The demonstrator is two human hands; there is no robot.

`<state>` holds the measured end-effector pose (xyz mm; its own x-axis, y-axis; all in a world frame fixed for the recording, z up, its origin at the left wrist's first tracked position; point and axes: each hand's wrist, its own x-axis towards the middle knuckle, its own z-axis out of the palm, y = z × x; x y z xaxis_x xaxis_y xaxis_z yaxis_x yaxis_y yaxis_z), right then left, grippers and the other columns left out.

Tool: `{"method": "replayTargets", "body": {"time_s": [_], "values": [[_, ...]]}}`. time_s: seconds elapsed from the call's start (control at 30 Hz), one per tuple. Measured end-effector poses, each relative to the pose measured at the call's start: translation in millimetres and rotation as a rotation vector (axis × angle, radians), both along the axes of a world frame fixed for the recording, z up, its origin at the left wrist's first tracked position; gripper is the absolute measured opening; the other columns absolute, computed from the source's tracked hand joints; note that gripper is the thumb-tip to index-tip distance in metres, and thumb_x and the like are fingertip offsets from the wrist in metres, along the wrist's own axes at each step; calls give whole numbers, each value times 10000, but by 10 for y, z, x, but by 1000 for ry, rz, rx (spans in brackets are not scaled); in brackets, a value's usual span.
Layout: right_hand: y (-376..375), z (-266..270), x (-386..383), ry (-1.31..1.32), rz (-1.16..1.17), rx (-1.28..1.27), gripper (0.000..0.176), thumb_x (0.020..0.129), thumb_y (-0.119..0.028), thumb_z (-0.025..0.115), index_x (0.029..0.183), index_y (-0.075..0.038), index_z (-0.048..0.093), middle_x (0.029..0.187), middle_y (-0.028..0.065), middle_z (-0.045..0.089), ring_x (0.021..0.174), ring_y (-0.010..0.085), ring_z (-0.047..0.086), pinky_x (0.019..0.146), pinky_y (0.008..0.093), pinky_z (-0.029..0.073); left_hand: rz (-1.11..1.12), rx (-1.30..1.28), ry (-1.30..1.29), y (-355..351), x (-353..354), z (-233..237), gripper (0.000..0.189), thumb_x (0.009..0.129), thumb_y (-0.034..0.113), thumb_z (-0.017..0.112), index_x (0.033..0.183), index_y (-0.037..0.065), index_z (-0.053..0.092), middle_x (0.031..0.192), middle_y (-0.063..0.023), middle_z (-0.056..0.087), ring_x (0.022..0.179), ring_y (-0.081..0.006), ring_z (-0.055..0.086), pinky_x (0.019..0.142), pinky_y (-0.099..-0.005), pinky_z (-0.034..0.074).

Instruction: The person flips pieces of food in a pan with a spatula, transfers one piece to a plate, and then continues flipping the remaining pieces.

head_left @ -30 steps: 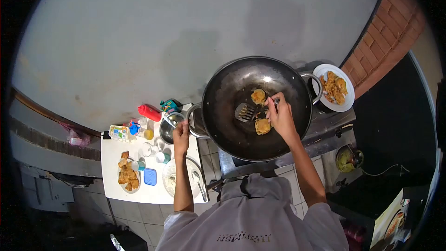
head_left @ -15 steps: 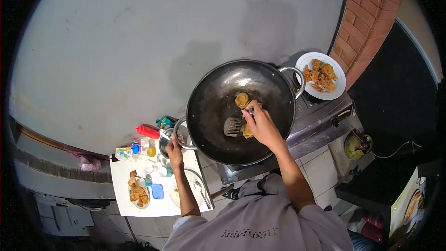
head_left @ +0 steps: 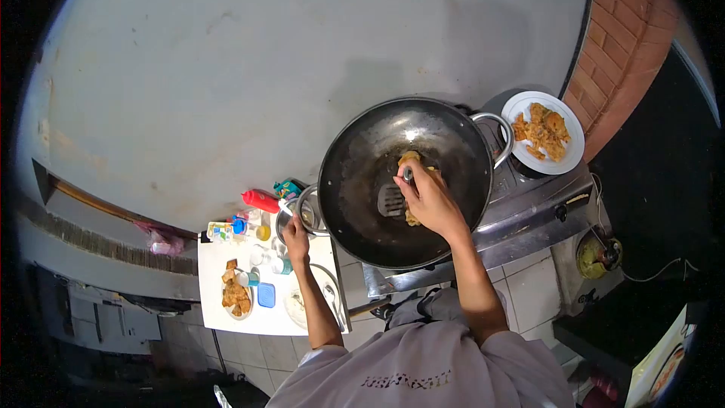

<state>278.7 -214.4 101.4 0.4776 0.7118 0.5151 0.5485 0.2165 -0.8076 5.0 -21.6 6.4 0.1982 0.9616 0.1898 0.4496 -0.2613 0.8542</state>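
My right hand (head_left: 429, 200) is closed around the handle of a slotted spatula (head_left: 390, 201), its head flat against the inside of a large dark wok (head_left: 355, 219). Golden-brown fritters (head_left: 409, 157) lie in the wok beside the spatula and partly under my hand. My left hand (head_left: 296, 240) is at the wok's left side, below its loop handle (head_left: 303, 204). Its fingers are closed at the rim of a small metal bowl (head_left: 281, 225), mostly hidden behind the hand.
A white plate (head_left: 516, 102) of fried pieces sits right of the wok by the metal stove (head_left: 529, 219). On the white table (head_left: 215, 310) are a red squeeze bottle (head_left: 260, 200), jars, a blue lid (head_left: 266, 295) and a plate of fried food (head_left: 237, 296). A wall rises behind.
The view has shifted, so the scene sits further right. The spatula head has come slightly closer to the fritters, and my right hand now covers more of them.
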Motion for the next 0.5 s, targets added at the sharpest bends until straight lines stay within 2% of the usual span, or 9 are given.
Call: {"method": "replayTargets", "body": {"time_s": [0.07, 0.13, 0.23, 0.3, 0.4, 0.5], "values": [[-44, 55, 18, -27, -40, 100, 136, 836, -75, 586, 888, -24, 471, 682, 152, 538, 573, 321, 522, 566, 363, 402, 29, 18, 32, -33, 16, 13, 424, 959, 303, 416, 659, 4, 429, 575, 22, 346, 566, -82, 287, 485, -278, 249], [-116, 72, 98, 155, 82, -48, 130, 876, -111, 536, 925, -18, 460, 761, 190, 544, 716, 388, 549, 643, 424, 418, 49, 72, 39, -77, 62, 75, 417, 960, 293, 415, 673, -10, 415, 578, 15, 321, 571, -87, 274, 485, -286, 245], [-185, 109, 216, 205, 73, -112, 126, 880, -112, 531, 923, -20, 457, 785, 188, 562, 708, 382, 554, 631, 417, 420, 98, 84, 71, -81, 62, 59, 413, 958, 289, 421, 672, -10, 417, 573, 10, 320, 567, -88, 277, 485, -290, 250], [-155, 52, 249, 195, 47, -95, 126, 888, -126, 521, 915, -22, 454, 817, 183, 587, 714, 387, 552, 636, 408, 421, 83, 109, 15, -73, 43, 34, 428, 950, 296, 438, 682, -38, 432, 568, -2, 337, 569, -89, 292, 490, -292, 269], [-120, 47, 278, 234, 81, -180, 138, 890, -140, 521, 925, -22, 458, 810, 191, 584, 726, 397, 551, 653, 416, 419, 120, 177, 63, -82, 66, 51, 418, 946, 288, 451, 723, -64, 484, 576, -6, 381, 582, -86, 323, 501, -287, 297], [-99, -60, 238, 161, 39, -169, 160, 887, -151, 527, 951, -17, 469, 795, 202, 581, 721, 403, 549, 652, 417, 416, 58, 91, 88, -97, 51, 134, 414, 943, 286, 460, 772, -87, 513, 579, -14, 396, 588, -88, 333, 508, -285, 309]]}}
